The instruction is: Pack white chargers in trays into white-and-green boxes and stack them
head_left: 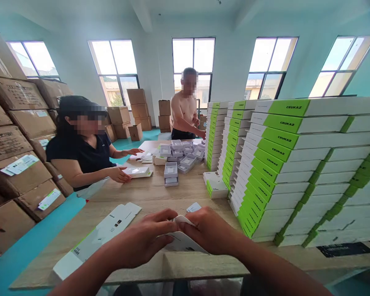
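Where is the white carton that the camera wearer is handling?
In the head view, the white carton is at lower centre, held between the left hand and right hand, over the table near its front edge.

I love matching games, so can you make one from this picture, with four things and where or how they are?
1. Camera wearer's left hand
2. Floor
3. Windows
4. White-and-green boxes

A. In the wall
B. Stacked on the right side of the table
C. Holding a white carton
D. Blue-green

Pairs: 1-C, 2-D, 3-A, 4-B
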{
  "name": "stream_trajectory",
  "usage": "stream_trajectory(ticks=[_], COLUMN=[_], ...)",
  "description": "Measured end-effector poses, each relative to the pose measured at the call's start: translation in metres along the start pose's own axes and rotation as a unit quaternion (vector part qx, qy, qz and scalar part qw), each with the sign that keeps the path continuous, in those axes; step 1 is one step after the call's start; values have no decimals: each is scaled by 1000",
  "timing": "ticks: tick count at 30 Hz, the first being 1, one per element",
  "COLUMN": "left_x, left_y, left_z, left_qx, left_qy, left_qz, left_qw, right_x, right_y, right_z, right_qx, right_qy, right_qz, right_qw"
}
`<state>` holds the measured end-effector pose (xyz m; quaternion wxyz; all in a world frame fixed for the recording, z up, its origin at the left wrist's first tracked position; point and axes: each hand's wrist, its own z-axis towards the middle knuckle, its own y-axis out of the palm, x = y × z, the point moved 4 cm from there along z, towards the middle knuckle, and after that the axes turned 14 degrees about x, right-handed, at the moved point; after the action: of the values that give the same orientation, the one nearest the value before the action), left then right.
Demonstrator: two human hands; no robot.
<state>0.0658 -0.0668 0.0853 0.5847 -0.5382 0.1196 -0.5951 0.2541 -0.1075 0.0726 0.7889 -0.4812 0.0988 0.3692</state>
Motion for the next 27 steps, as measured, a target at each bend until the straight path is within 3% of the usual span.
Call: stream_trajectory(ticks=[5,8,10,13,15,18,22,24,27], left_x=[14,16,12,-4,-15,-21,-17,-16,-22], left_y=[-9,-4,-2,-1,0,7,17,22,29], left_z=[0,0,0,-4,-10,-16,-13,-12,-15], left_qx=[31,61,75,99,116,101,68,80,140], left_qy=[38,96,117,78,37,-10,-14,3,29], left_qz=[59,79,90,95,89,64,42,48,34], left_qw=[997,990,986,987,989,993,997,996,989], right_x=[4,1,2,11,19,29,35,33,28], right_y=[-4,1,4,4,7,14,23,25,30], right_z=[5,12,15,7,-6,-25,-33,-32,-30], right_qx=[-50,-42,-6,86,135,164,142,134,141], right_qy=[-62,-124,-101,18,43,-23,-85,-53,89], right_qz=[-73,-126,-130,-33,63,125,90,103,219], right_qw=[994,983,986,996,988,978,982,984,961])
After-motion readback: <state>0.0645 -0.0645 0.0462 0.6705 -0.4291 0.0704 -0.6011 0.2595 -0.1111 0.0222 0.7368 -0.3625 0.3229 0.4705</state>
